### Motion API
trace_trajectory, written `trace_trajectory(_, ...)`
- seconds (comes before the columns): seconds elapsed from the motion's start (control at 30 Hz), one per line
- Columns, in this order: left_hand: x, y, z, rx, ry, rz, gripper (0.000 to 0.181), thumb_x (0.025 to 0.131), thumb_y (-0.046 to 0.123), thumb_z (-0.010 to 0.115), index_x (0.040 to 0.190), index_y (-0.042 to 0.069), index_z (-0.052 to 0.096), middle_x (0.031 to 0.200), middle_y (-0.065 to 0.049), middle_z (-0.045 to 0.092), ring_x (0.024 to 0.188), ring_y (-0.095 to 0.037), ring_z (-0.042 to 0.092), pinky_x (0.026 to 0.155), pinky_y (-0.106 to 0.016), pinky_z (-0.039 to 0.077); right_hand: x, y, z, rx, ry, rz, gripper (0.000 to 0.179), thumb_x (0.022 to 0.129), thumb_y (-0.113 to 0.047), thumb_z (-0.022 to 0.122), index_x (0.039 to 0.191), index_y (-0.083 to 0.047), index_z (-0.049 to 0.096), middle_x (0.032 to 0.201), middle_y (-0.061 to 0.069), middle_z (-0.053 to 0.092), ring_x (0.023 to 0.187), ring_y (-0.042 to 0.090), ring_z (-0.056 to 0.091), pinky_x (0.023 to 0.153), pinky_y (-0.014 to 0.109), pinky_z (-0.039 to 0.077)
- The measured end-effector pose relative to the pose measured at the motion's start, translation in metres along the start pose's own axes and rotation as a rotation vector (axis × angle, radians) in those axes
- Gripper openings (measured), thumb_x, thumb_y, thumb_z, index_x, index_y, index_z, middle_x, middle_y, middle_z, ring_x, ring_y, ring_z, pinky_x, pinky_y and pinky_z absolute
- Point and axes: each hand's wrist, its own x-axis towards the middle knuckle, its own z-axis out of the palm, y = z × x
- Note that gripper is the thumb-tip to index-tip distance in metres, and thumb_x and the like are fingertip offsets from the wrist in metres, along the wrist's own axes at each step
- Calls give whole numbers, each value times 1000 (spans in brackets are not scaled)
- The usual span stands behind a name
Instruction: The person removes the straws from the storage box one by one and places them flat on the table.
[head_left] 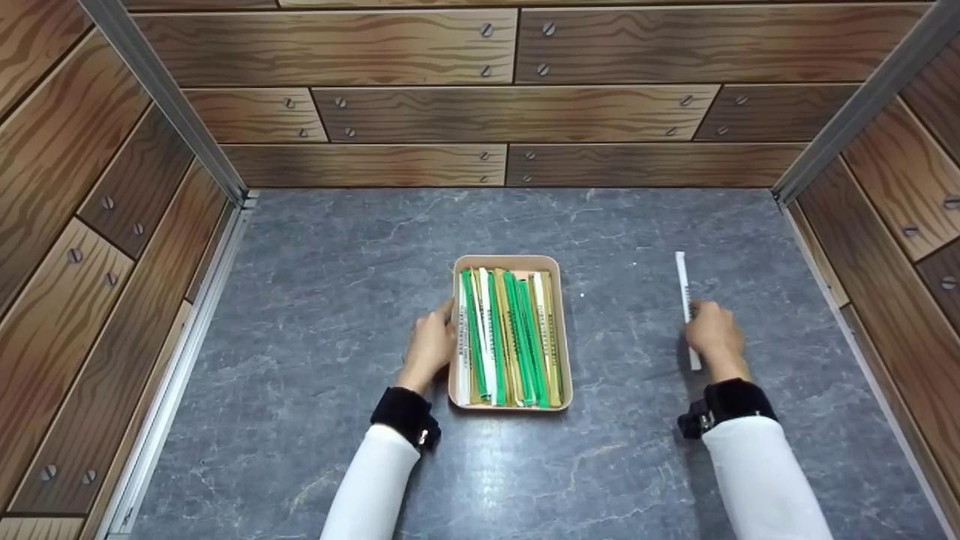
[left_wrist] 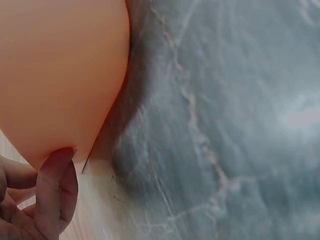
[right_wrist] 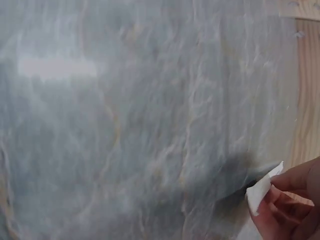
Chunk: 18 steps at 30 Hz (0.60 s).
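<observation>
A shallow pinkish-beige box point(head_left: 566, 337) stands on the table, filled with slim stick packets point(head_left: 517, 337) in green, white and gold, laid lengthwise with dark print. My left hand point(head_left: 432, 341) is at the box's left side; in the left wrist view its curled fingers point(left_wrist: 55, 185) hold the box wall point(left_wrist: 65, 80) near a corner. Off to the right, my right hand point(head_left: 715, 334) pinches a white stick packet point(head_left: 682, 274) around its middle. The right wrist view shows one end of this packet point(right_wrist: 260, 192) between thumb and fingers point(right_wrist: 295, 180).
The grey marbled tabletop point(head_left: 337, 285) is bounded by wood-patterned panels point(head_left: 420, 112) at the back and both sides, with metal rails point(head_left: 180, 315) along the edges. Small white specks point(head_left: 582, 295) dot the surface right of the box.
</observation>
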Motion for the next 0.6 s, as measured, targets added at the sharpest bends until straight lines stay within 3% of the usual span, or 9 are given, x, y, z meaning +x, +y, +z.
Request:
trace_trajectory(0.23,1,-2,1,-38,18,22,49,86,0,54,134,10,47,119,-18,56,98,-31,59,78,-43,48,2,6,2,-56,62,79,44,79,-10,50,122,-11,56,106,33,53,91,52,50,67,60,40)
trace_trajectory(0.37,1,-4,1,-47,27,37,49,84,0,53,132,9,48,115,-19,58,95,-31,60,76,-42,49,-2,-2,6,-85,140,77,36,82,-14,48,117,-7,57,103,33,54,87,54,51,64,62,40)
trace_trajectory(0.5,1,-6,2,-45,35,31,48,84,2,53,132,10,49,113,-18,59,95,-31,60,76,-41,49,-19,-33,11,1,268,-60,36,83,-15,52,117,-6,58,99,27,58,82,47,55,61,56,42)
trace_trajectory(0.6,1,-4,2,-62,31,27,49,84,2,52,132,11,49,114,-18,59,97,-31,60,78,-41,49,-40,-64,19,137,290,-218,37,82,-12,57,118,-4,58,93,20,62,79,37,59,63,49,46)
